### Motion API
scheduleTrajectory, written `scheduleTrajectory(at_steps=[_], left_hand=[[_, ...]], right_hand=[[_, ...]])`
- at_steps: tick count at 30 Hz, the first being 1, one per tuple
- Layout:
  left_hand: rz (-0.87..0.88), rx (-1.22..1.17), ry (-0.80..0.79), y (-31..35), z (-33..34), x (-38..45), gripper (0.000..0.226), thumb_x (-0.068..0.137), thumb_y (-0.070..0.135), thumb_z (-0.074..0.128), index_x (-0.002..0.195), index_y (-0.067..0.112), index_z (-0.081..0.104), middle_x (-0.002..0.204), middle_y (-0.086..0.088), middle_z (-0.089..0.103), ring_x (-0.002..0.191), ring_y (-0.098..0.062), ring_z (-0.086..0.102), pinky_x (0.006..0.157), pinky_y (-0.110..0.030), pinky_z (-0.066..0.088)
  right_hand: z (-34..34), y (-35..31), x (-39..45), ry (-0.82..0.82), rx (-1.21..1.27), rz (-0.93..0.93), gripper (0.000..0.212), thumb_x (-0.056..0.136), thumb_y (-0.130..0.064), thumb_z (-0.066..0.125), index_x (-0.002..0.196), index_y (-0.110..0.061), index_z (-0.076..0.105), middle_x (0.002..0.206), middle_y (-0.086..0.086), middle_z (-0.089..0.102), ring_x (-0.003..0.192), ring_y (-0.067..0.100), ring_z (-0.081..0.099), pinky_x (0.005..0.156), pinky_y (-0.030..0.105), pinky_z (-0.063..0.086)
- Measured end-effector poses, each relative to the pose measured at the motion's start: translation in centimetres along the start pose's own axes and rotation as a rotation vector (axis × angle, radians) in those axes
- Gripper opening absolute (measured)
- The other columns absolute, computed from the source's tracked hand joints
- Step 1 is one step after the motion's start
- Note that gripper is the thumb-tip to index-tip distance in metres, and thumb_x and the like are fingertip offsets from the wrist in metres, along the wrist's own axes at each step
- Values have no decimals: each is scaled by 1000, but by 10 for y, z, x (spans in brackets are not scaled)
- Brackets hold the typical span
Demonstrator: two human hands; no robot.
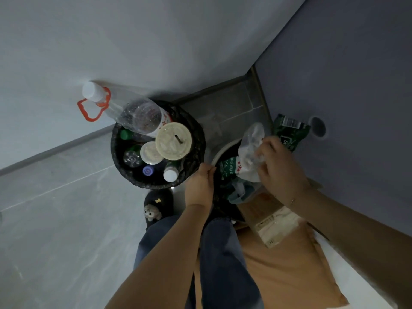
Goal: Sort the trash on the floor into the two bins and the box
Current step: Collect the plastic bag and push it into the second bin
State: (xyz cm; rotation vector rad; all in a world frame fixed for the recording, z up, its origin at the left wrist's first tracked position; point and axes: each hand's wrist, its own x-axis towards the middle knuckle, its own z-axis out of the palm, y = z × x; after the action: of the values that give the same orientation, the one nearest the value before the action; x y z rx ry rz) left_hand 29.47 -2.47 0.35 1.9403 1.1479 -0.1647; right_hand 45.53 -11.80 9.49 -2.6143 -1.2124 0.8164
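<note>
Nearly done sorting.
The left bin (196, 134) is full of bottles. Your right hand (278, 166) grips crinkly plastic (252, 141) over the right bin (219, 152); your left hand (200, 186) pinches its rim.

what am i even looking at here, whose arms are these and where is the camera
There is no machine here. One picture, taken by a wide-angle camera worn on a person's head, looks down at their own arms, jeans and slipper.

On the left stands a round bin with a black liner, filled with plastic bottles and two lidded cups. A large clear bottle with an orange handle leans out of it against the wall.

The left hand pinches the rim of a second bin, which holds wrappers and bags. The right hand has a grip on crumpled clear plastic over that bin. A green packet lies behind that hand, and a cardboard box sits at lower right.
</note>
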Motion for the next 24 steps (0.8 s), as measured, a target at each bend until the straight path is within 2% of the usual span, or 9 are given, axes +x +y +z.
scheduleTrajectory(at_steps=[4, 6, 8, 10, 13, 15, 17, 21, 24], left_hand=[[112, 106, -204, 5, -1, 0, 47, 94, 20, 56, 138, 13, 41, 121, -13, 59, 100, -30, 60, 78, -39, 49], [186, 234, -301, 3, -1, -5, 69, 90, 14, 57, 150, 18, 23, 132, -11, 49, 105, -30, 57, 81, -40, 50], [227, 284, -278, -1, 0, -6, 68, 91, 13, 56, 151, 19, 22, 128, -10, 51, 101, -30, 58, 76, -39, 50], [222, 294, -213, 1, -1, -2, 49, 94, 15, 52, 141, 15, 38, 115, -10, 58, 90, -31, 61, 66, -38, 47], [204, 304, -146, 6, -1, 10, 18, 96, 20, 50, 111, 9, 51, 89, -11, 62, 70, -33, 61, 52, -36, 42], [233, 308, -100, 9, 1, 11, 12, 95, 20, 52, 94, 9, 57, 65, -9, 61, 50, -30, 57, 39, -27, 31], [243, 312, -32, 9, 3, 12, 13, 90, 16, 51, 83, 10, 61, 49, -5, 56, 38, -27, 52, 36, -21, 20], [54, 56, -54, 13, 2, 15, 14, 98, 15, 48, 94, 6, 58, 71, -12, 65, 62, -28, 58, 51, -35, 42], [-37, -77, -40, 14, 5, 7, 11, 99, 15, 46, 92, 8, 51, 73, -4, 57, 58, -11, 48, 48, -16, 34]], right_hand=[[-3, -3, 6, 2, 67, 139, 91, 75, 0, 60, 150, -29, 17, 158, 9, 0, 126, 36, 40, 72, 31, 50], [1, -6, 14, -163, 62, 145, 93, 78, -15, 64, 149, -41, 11, 157, 0, -20, 134, 36, 26, 87, 37, 48], [9, -5, 21, -277, -6, 133, 88, 77, -33, 71, 148, -39, 20, 156, -3, -25, 136, 35, 20, 94, 43, 47], [18, -4, 22, -278, -96, 109, 88, 76, -32, 75, 147, -31, 24, 158, 4, -16, 132, 36, 27, 91, 44, 50], [23, 4, 12, -98, -183, 44, 84, 70, -6, 76, 142, -19, 34, 150, 18, 22, 103, 32, 56, 77, 35, 54], [15, 17, 4, 4, -94, 71, 91, 67, 5, 73, 145, -18, 31, 138, 17, 36, 82, 25, 60, 60, 26, 48], [4, 29, -4, 88, 39, 114, 87, 71, 8, 68, 146, -14, 29, 135, 16, 38, 83, 27, 59, 60, 24, 42], [-9, 39, -26, 128, 188, 111, 58, 74, 6, 67, 127, -7, 48, 131, 12, 42, 96, 30, 59, 71, 37, 54], [-9, 44, -42, 124, 178, 70, 44, 70, 2, 71, 109, -10, 55, 121, 6, 51, 87, 25, 61, 63, 37, 54]])
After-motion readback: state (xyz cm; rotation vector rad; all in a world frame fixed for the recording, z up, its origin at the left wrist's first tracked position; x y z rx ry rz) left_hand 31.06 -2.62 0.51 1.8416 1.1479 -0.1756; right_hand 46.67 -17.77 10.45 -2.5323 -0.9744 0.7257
